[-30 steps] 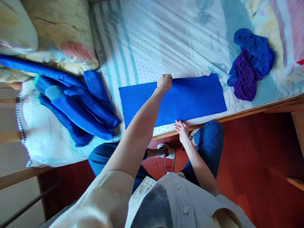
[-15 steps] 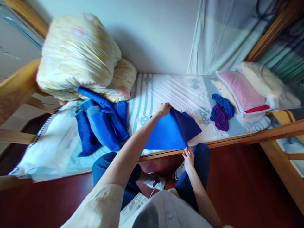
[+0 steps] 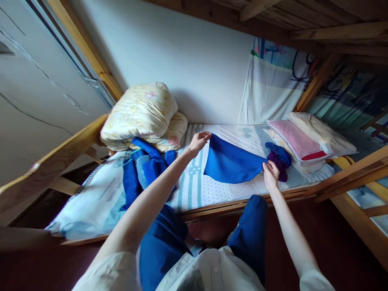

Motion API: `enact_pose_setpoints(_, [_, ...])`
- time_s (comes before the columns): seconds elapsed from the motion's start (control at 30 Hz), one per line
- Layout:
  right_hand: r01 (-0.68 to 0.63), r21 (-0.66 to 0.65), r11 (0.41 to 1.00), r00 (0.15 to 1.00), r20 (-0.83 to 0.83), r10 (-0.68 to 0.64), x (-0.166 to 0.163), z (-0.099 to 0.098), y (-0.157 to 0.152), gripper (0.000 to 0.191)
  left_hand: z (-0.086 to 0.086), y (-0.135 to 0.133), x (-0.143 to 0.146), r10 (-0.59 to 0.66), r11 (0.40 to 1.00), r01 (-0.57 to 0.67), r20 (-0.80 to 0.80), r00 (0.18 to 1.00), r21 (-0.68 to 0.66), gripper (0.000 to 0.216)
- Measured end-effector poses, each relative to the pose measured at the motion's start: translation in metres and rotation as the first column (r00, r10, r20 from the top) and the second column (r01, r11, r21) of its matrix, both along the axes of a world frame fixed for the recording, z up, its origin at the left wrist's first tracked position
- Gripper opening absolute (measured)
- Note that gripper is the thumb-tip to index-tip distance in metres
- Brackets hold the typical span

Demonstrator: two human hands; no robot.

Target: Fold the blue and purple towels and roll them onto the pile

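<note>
A folded blue cloth (image 3: 232, 163) hangs stretched just above the bed's striped sheet (image 3: 197, 184). My left hand (image 3: 197, 142) pinches its upper left corner. My right hand (image 3: 270, 176) grips its right corner, close to a crumpled blue and purple cloth (image 3: 279, 157). Both arms reach forward over my blue trousers.
A pile of blue garments (image 3: 142, 171) lies at the left on a white sheet, below two yellowish pillows (image 3: 142, 117). Pink and white pillows (image 3: 306, 139) lie at the right. The wooden bed rail (image 3: 230, 204) runs along the front, an upper bunk above.
The cloth lay flat as a long strip, then was folded over and lifted. My right hand moved from the near edge to the right corner. The camera tilted up and back.
</note>
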State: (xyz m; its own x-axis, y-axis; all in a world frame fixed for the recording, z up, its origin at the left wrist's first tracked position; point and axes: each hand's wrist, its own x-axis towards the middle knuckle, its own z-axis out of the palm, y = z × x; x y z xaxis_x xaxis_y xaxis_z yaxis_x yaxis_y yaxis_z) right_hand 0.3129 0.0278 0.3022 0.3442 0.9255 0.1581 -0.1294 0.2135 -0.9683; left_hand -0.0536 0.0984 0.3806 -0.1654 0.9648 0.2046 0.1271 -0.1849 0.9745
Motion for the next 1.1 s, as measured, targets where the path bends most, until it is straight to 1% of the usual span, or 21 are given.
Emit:
enact_pose_setpoints(0.1, [-0.054,0.074,0.996,0.998,0.015,0.053,-0.002,0.038,0.013,0.056,0.019,-0.011,-0.009,-0.015,0.998,0.011,0.069,0.997,0.055,0.05])
enact_pose_setpoints(0.2, [-0.095,0.087,0.992,0.994,0.062,0.09,-0.007,0.066,0.023,0.05,0.032,-0.02,-0.019,-0.026,0.996,0.016,0.108,0.994,0.091,0.046])
enact_pose_setpoints(0.3, [-0.102,0.076,0.992,0.994,0.044,0.099,-0.011,0.085,0.028,0.05,0.04,-0.028,-0.029,-0.011,0.993,-0.006,0.147,0.989,0.114,0.046])
enact_pose_setpoints(0.4, [-0.111,0.068,0.992,0.994,0.017,0.11,-0.014,0.095,0.029,0.053,0.045,-0.037,-0.036,-0.007,0.993,-0.014,0.173,0.985,0.116,0.049])
enact_pose_setpoints(0.5, [-0.128,0.067,0.99,0.991,0.053,0.124,-0.016,0.099,0.027,0.055,0.047,-0.046,-0.041,0.004,0.995,-0.018,0.141,0.99,0.1,0.047])
enact_pose_setpoints(0.6, [-0.129,0.085,0.988,0.99,0.075,0.123,-0.019,0.1,0.022,0.049,0.047,-0.054,-0.044,0.04,0.995,-0.046,0.071,0.997,0.084,0.04])
enact_pose_setpoints(0.7, [-0.134,0.095,0.986,0.99,0.062,0.128,-0.02,0.099,0.015,0.043,0.044,-0.064,-0.046,0.071,0.997,-0.07,-0.01,0.997,0.026,0.042])
enact_pose_setpoints(0.77, [-0.143,0.086,0.986,0.989,0.061,0.138,-0.018,0.095,0.007,0.041,0.039,-0.074,-0.046,0.085,0.996,-0.085,-0.034,0.996,-0.009,0.044])
enact_pose_setpoints(0.87, [-0.159,0.053,0.986,0.985,0.075,0.155,-0.011,0.087,-0.01,0.041,0.027,-0.096,-0.046,0.098,0.995,-0.098,-0.006,0.995,-0.007,0.044])
enact_pose_setpoints(0.97, [-0.184,-0.006,0.983,0.977,0.109,0.183,-0.001,0.076,-0.033,0.046,0.015,-0.126,-0.047,0.123,0.992,-0.123,0.06,0.991,-0.01,0.041])
enact_pose_setpoints(1.03, [-0.199,-0.061,0.978,0.97,0.131,0.205,0.006,0.07,-0.049,0.05,0.007,-0.148,-0.048,0.14,0.99,-0.136,0.088,0.986,-0.044,0.039])
enact_pose_setpoints(1.1, [-0.218,-0.126,0.968,0.964,0.129,0.234,0.012,0.064,-0.064,0.051,0.0,-0.169,-0.049,0.14,0.986,-0.129,0.094,0.986,-0.107,0.036])
